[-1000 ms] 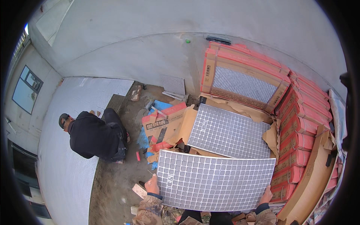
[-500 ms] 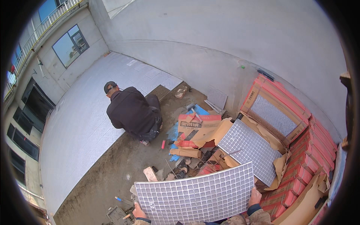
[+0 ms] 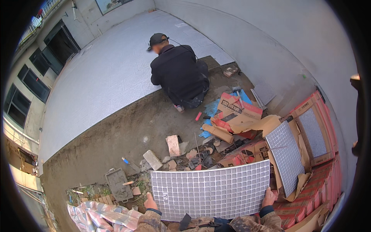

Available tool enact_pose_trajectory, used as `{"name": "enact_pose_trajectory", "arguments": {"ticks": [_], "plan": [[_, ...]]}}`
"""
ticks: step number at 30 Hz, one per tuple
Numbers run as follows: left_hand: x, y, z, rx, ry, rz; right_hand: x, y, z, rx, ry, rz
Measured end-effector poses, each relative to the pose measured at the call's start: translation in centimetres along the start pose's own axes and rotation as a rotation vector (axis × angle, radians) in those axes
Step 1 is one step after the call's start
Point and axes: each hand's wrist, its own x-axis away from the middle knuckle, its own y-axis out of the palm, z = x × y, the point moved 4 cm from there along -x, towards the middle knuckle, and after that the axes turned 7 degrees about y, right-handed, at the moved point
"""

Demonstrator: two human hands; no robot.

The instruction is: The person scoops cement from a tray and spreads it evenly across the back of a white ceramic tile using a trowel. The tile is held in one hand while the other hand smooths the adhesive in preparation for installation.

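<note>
A gridded tile [image 3: 210, 190] was clamped by the left hand [image 3: 150, 202] and right hand [image 3: 269, 197] between five and six o'clock. Dark lettering [image 3: 231, 104] was carried by a torn carton [image 3: 247, 115] at three; a second tile [image 3: 285, 156] was seemingly held in opened cardboard [image 3: 302, 145] at four.

A tile [image 3: 210, 191] lies between the hands [image 3: 269, 197], cartons [image 3: 319, 191] at its right, a person [image 3: 178, 73] beyond.

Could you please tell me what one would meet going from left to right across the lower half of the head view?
Checked cloth, left hand, held grid-patterned tile, right hand, red-trimmed boxed tile.
</note>
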Motion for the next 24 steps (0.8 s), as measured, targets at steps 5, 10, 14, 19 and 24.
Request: {"name": "enact_pose_trajectory", "arguments": {"ticks": [5,10,14,19,24], "plan": [[-4.7,-6.8,-1.8,-0.126,-0.031,0.094,4.2,7.3,-3.3,0.003,0.062,-0.044],[-7.7,-12.8,0.8,-0.225,-0.028,0.17,7.1,14.6,-9.4,0.124,0.016,-0.187],[-10.2,-16.5,0.1,-0.06,-0.101,0.123,8.4,19.4,-12.3,0.182,-0.023,-0.227],[-12.8,-19.2,-3.4,0.012,-0.163,0.189,9.0,23.4,-12.8,0.269,-0.073,-0.247],[-13.5,-20.2,-4.6,-0.068,-0.16,0.228,8.3,26.6,-14.2,0.285,-0.044,-0.316]]}}
